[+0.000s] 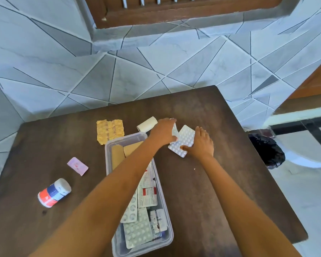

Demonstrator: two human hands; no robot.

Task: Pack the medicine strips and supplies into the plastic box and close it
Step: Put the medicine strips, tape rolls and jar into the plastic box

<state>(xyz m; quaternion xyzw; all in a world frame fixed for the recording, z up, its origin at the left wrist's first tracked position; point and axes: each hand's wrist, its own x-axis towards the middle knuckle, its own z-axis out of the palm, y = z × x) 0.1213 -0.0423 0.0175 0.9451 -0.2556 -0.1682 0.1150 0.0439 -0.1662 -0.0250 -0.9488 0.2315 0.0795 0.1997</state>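
A clear plastic box (170,236) stands open on the dark table (220,182), holding several medicine strips and tan plasters. My left arm crosses over it. My left hand (162,131) pinches a small silvery strip (175,131) just beyond the box's far right corner. My right hand (200,144) rests on a white blister strip (183,140), thumb under its near edge. A yellow strip sheet (110,131), a white bandage roll (146,124), a pink sachet (77,166) and a red, blue and white roll (54,192) lie loose on the table.
A black plastic bag (266,150) sits on the floor past the table's right edge, beside a white chair (304,117). A brown wooden door (174,12) is at the top. No lid for the box is visible.
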